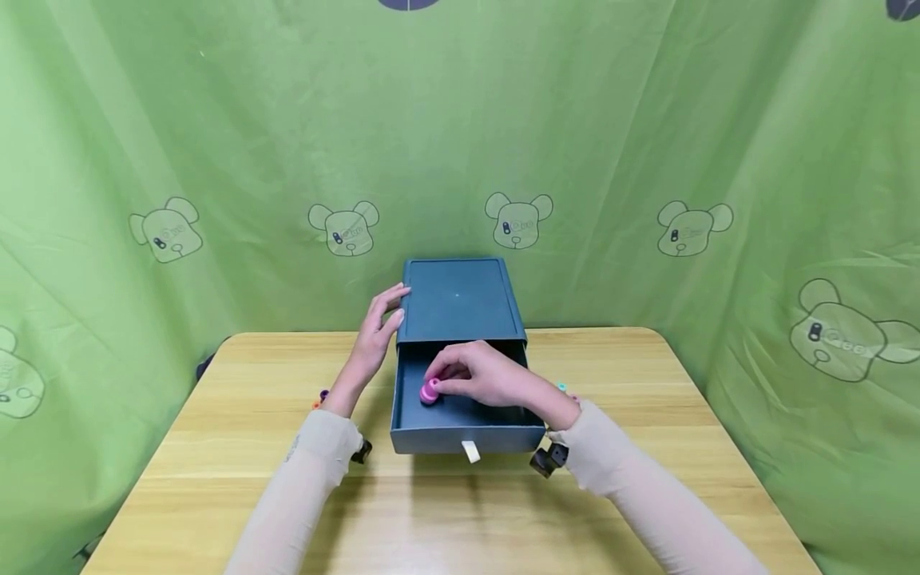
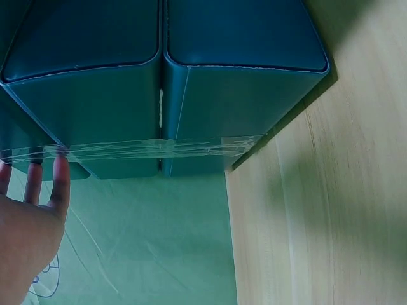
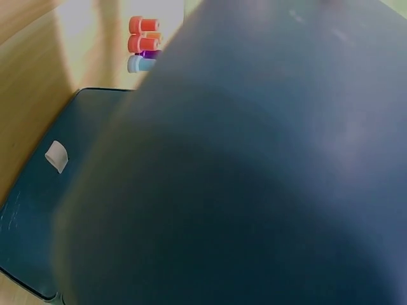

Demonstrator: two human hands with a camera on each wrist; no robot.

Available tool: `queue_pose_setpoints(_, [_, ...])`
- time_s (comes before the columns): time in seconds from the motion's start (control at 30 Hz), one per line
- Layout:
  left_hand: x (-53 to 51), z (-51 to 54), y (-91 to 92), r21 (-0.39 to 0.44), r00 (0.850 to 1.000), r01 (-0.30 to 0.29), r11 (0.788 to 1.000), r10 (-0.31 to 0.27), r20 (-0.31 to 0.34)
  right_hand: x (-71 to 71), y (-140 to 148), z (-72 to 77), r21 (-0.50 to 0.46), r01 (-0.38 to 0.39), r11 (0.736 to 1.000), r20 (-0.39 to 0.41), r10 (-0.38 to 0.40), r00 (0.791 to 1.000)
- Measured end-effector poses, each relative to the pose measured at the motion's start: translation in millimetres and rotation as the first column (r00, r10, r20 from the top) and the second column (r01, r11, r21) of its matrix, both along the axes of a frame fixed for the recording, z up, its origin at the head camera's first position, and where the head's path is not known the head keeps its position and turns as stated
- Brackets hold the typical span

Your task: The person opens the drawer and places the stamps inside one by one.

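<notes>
A dark blue drawer unit [image 1: 460,299] stands on the table, with its drawer [image 1: 467,439] pulled out towards me. My left hand [image 1: 375,335] rests against the unit's left side; in the left wrist view, its fingertips touch the wall beside a strip of clear tape [image 2: 191,149]. Inside the drawer, near its left part, my right hand [image 1: 485,375] pinches a small pink knob-shaped piece [image 1: 429,391] between thumb and fingers. Whether the piece touches the drawer floor I cannot tell. The right wrist view does not show this hand; a blurred dark blue surface fills most of it.
A white pull tab [image 1: 470,451] sticks out from the drawer front. Left of the unit lie several small coloured pieces, red [image 3: 143,43] and light blue [image 3: 140,64] among them. A turquoise piece [image 1: 562,386] lies right of the drawer. Green curtain [image 1: 460,120] hangs behind the table.
</notes>
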State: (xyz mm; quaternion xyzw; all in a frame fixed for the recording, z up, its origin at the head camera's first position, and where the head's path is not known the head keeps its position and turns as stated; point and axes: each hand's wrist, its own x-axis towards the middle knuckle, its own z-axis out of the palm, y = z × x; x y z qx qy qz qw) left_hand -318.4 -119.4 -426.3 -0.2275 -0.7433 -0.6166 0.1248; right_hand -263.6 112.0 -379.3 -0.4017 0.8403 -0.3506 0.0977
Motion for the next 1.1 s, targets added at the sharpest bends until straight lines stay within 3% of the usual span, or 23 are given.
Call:
queue_pose_setpoints(0.3, [-0.6, -1.3, 0.1, 0.005, 1.0, 0.004, 1.0, -0.003, -0.004, 1.1, 0, 1.4, 0.063, -0.027, 0.998, -0.073, 0.032, 0.997])
queue_pose_setpoints(0.53, [0.8, -1.4, 0.5, -0.001, 1.0, 0.001, 1.0, -0.001, 0.001, 0.2, 0, -1.2, 0.097, -0.051, 0.994, -0.076, 0.059, 0.995])
queue_pose_setpoints(0.83, [-0.5, -1.0, 0.1, -0.002, 1.0, 0.0, 1.0, 0.0, 0.0, 1.1, 2, 1.6, 0.085, -0.025, 0.996, -0.086, 0.032, 0.996])
queue_pose_setpoints(1.1, [-0.1, -0.4, 0.5, 0.008, 1.0, 0.002, 1.0, -0.002, 0.006, 2.0, 11, 9.3, 0.012, 0.005, 1.0, -0.078, -0.004, 0.997])
